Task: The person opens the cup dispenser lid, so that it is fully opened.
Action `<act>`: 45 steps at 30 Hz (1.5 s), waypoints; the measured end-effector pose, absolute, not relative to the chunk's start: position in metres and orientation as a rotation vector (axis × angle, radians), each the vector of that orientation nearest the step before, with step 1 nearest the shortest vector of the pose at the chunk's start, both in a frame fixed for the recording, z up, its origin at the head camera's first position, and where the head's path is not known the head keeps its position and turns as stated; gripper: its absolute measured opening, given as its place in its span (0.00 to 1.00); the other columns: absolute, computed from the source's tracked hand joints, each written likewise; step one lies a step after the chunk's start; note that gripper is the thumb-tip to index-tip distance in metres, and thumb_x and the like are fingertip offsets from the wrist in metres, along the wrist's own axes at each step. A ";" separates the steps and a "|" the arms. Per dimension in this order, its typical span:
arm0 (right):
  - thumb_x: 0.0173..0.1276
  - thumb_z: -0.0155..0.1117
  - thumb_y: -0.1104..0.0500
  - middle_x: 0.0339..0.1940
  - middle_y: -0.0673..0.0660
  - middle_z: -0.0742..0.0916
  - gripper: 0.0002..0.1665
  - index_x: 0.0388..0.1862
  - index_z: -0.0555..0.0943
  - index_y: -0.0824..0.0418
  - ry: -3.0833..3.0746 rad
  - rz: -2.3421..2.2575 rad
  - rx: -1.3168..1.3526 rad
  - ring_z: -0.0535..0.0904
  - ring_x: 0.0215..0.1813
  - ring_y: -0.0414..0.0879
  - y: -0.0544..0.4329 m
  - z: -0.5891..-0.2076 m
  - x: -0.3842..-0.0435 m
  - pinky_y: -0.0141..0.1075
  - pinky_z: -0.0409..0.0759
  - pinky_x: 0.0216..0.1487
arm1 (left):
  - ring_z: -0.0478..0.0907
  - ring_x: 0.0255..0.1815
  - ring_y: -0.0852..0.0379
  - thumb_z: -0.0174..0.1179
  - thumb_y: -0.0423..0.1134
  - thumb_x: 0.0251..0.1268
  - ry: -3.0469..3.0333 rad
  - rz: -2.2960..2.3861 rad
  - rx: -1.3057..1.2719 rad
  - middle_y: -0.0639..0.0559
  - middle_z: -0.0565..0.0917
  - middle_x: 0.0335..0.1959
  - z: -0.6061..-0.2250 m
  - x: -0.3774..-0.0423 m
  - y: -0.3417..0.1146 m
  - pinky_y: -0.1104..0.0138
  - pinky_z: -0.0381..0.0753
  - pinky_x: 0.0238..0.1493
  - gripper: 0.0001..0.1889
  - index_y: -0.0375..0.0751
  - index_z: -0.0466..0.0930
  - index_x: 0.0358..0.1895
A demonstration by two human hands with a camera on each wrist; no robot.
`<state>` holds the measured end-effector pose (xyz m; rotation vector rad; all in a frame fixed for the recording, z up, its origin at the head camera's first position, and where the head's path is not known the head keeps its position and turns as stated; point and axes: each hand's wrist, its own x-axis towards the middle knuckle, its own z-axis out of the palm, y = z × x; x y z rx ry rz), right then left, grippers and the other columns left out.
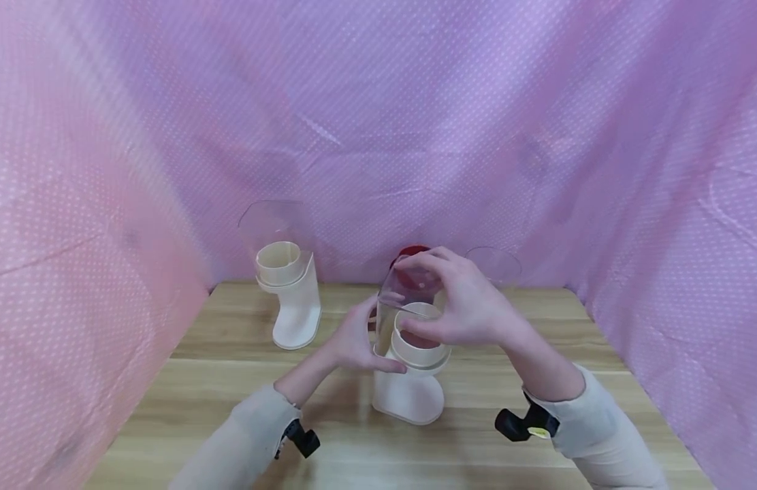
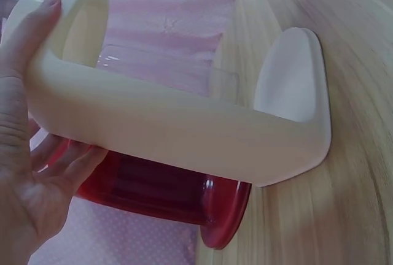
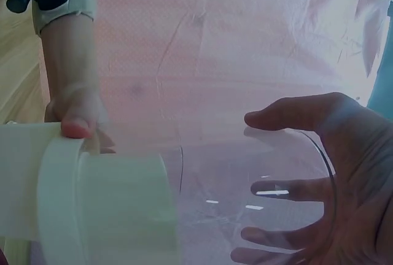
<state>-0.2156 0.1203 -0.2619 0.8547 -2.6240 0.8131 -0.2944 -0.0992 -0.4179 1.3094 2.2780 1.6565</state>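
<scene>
A cream stand [image 1: 409,398] with a ring-shaped collar and an oval foot stands on the table in front of me. My left hand [image 1: 363,340] grips it at the collar, thumb on the near side and fingers round the back; the left wrist view shows the stand's long neck [image 2: 153,121]. Over the collar's inner sleeve [image 3: 126,200] sits a clear plastic cylinder [image 3: 215,176]. Spread round the upper end of that cylinder, the fingers and thumb of my right hand [image 1: 464,303] hold it from above.
Just behind stands a red stand [image 2: 153,185], mostly hidden in the head view. To the left is another cream stand [image 1: 299,313] carrying a clear cylinder [image 1: 274,221]. A further clear cylinder [image 1: 495,265] shows at the back right. Pink dotted sheeting [image 1: 378,122] surrounds the wooden table [image 1: 219,395].
</scene>
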 end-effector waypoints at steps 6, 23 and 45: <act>0.53 0.85 0.44 0.64 0.50 0.84 0.44 0.70 0.81 0.48 -2.686 0.772 0.815 0.82 0.62 0.46 0.124 -0.259 -0.214 0.46 0.84 0.60 | 0.85 0.60 0.57 0.88 0.46 0.35 2.378 1.536 1.342 0.53 0.87 0.59 -0.418 -0.292 -0.095 0.59 0.88 0.61 0.50 0.46 0.74 0.69; 0.47 0.90 0.39 0.51 0.50 0.88 0.49 0.68 0.82 0.50 -2.724 0.773 0.950 0.83 0.48 0.45 0.133 -0.249 -0.234 0.46 0.85 0.49 | 0.85 0.59 0.52 0.88 0.48 0.37 2.321 1.534 1.388 0.52 0.87 0.60 -0.419 -0.284 -0.094 0.63 0.86 0.62 0.51 0.48 0.72 0.71; 0.51 0.86 0.41 0.56 0.55 0.87 0.51 0.74 0.77 0.51 -2.811 0.663 0.925 0.84 0.52 0.47 0.125 -0.235 -0.214 0.44 0.86 0.54 | 0.84 0.57 0.58 0.88 0.49 0.35 2.412 1.484 1.365 0.55 0.86 0.59 -0.416 -0.278 -0.093 0.61 0.87 0.58 0.51 0.49 0.73 0.69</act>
